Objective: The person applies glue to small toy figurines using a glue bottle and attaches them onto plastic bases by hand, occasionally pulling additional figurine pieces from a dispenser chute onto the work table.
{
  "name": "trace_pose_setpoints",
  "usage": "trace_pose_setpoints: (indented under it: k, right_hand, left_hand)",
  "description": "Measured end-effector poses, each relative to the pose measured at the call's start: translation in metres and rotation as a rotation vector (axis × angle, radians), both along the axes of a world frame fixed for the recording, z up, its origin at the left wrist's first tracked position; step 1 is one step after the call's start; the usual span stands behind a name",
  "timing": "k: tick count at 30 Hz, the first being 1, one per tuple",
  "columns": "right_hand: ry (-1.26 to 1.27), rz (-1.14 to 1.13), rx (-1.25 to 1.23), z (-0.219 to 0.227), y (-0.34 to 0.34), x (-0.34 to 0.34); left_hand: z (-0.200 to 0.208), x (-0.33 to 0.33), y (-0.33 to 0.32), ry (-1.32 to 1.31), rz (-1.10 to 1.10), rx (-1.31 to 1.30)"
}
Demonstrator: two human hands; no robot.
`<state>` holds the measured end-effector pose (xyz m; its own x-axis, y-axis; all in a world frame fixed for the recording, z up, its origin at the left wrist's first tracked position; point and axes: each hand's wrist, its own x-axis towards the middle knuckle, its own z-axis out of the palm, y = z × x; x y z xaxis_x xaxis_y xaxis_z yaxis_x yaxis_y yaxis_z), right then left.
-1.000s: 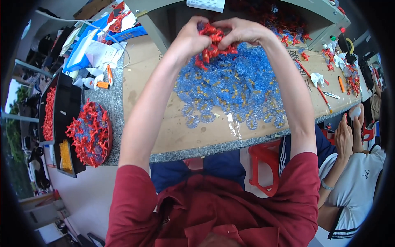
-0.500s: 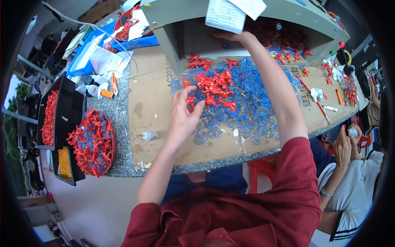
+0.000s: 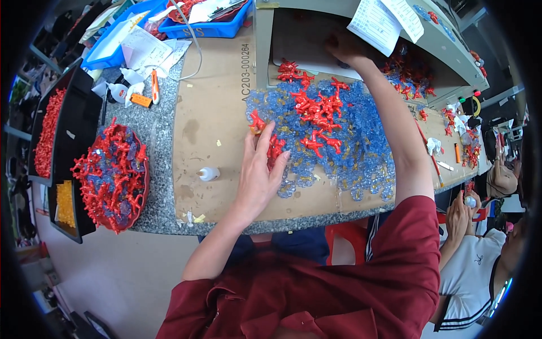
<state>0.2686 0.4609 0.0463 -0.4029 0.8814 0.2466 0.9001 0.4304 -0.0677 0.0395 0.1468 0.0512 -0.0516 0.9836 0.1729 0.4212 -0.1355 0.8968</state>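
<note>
Clusters of red pieces point(image 3: 319, 113) now lie on the blue pile point(image 3: 364, 124), no longer bunched in your grasp, freeing a reach. Your left hand point(image 3: 258, 174) curves half-open around some, grip uncertain; your right hand point(image 3: 345, 48) is inside the grey cabinet point(image 3: 262, 53), too shadowed to read. Papers point(image 3: 375, 25) partly screen its opening; a bottle point(image 3: 209, 173) sits near your left wrist.

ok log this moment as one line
left hand: at red branching plastic pieces | right hand: inside grey boxy shelf | beneath pieces: translucent blue plastic parts
</note>
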Motion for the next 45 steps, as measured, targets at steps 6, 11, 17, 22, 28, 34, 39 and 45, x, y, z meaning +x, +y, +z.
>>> trace_pose_setpoints:
  k: [6,11,17,22,28,34,39,45]
  right_hand:
    - [0.114,0.255,-0.434,0.056,-0.078,-0.07]
    - [0.077,0.262,-0.55,0.044,-0.089,-0.101]
    - [0.529,0.141,-0.812,0.042,-0.081,-0.082]
    - [0.607,0.266,-0.829,0.095,-0.13,-0.075]
    - [0.198,0.572,-0.305,0.095,-0.167,-0.075]
    - [0.061,-0.221,-0.518,0.075,-0.076,-0.02]
    - [-0.064,-0.082,-0.355,0.017,-0.036,0.023]
    - [0.15,0.057,-0.89,0.096,-0.107,0.014]
  left_hand:
    - [-0.011,-0.004,-0.007,0.132,-0.035,0.023]
    - [-0.012,-0.004,-0.011,0.337,0.012,0.028]
    - [-0.008,-0.004,-0.014,0.471,0.025,0.004]
    - [-0.006,-0.006,-0.015,0.39,0.043,0.02]
    - [-0.001,-0.004,-0.014,0.375,0.061,-0.003]
    - [0.001,-0.004,-0.014,0.383,0.038,-0.008]
    - [0.002,-0.007,-0.012,0.407,0.018,-0.002]
    - [-0.001,-0.011,-0.021,0.437,0.019,0.012]
